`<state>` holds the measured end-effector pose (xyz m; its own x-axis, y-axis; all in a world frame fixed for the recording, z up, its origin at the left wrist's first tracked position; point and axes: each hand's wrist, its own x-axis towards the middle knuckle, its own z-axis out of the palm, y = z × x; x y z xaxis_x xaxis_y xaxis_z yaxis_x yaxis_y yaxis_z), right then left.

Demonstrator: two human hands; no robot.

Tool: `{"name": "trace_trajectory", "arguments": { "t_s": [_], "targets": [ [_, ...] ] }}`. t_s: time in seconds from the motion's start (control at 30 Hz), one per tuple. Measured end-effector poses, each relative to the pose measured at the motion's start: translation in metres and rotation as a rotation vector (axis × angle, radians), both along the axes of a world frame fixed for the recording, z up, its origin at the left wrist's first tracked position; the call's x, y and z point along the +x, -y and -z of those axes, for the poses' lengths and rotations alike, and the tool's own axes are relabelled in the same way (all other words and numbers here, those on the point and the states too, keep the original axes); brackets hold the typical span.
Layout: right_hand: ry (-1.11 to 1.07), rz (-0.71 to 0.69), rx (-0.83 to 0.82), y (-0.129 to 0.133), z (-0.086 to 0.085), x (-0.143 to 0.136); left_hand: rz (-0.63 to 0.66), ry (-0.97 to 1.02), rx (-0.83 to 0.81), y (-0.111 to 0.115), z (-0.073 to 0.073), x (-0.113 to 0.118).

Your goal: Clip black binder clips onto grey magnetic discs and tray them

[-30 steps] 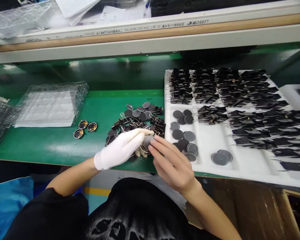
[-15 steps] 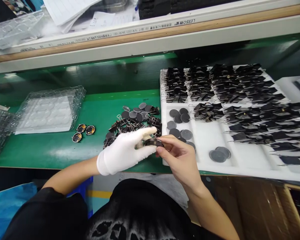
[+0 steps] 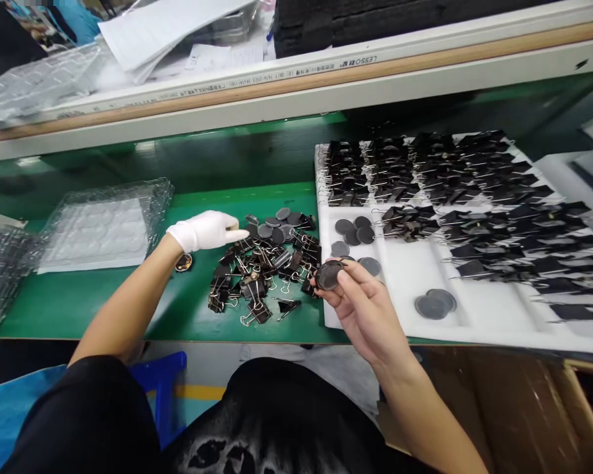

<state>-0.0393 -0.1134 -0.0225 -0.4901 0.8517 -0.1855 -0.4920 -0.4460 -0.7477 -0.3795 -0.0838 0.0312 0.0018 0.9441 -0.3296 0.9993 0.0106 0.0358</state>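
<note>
My right hand [image 3: 363, 293] is bare and closed, its thumb and fingers pinching a round dark disc-like part [image 3: 329, 275] by the edge, with the flat face turned up. My left hand [image 3: 205, 230], in a white glove, has its thumb and forefinger stretched toward the loose dark round discs [image 3: 277, 230]; nothing shows in it. Below those fingers spreads a heap of black binder clips [image 3: 257, 270] with silver wire handles. A small round part with an orange-and-black inside [image 3: 184, 263] lies under my left wrist, partly covered.
A white foam tray [image 3: 420, 260] on the right holds rows of clipped black binder clips [image 3: 439, 164] and several grey discs [image 3: 435, 303]. Clear plastic trays [image 3: 103, 220] lie at left on the green table [image 3: 178, 309]. A shelf edge [image 3: 257, 99] crosses behind.
My left hand has left the round part and moved left and away from me, toward the discs. My right hand keeps the part, now tilted with its face visible.
</note>
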Motion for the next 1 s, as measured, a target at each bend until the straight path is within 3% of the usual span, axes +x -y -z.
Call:
{"name": "trace_trajectory", "arguments": {
  "t_s": [0.1, 0.2, 0.33, 0.47, 0.57, 0.8, 1.0],
  "targets": [
    [0.001, -0.048, -0.006, -0.003, -0.002, -0.001, 0.135, 0.155, 0.117, 0.005, 0.001, -0.009],
    [-0.007, -0.077, 0.0, -0.003, -0.002, -0.006, 0.19, 0.186, 0.314, 0.011, -0.018, 0.002],
    [-0.043, -0.095, 0.063, -0.003, -0.005, -0.019, 0.224, 0.146, 0.627, 0.019, -0.035, 0.056],
    [-0.115, -0.039, 0.148, -0.007, -0.006, -0.026, 0.323, 0.273, 0.858, 0.03, -0.031, 0.119],
    [-0.11, 0.0, 0.23, -0.014, -0.006, -0.017, 0.436, 0.352, 0.753, 0.033, -0.03, 0.137],
    [0.139, -0.16, 0.448, -0.022, -0.012, 0.017, 0.402, 0.359, 0.314, 0.025, -0.033, 0.131],
    [0.223, -0.193, 0.464, -0.024, -0.013, 0.02, 0.442, 0.347, 0.258, 0.026, -0.028, 0.136]
  ]
}}
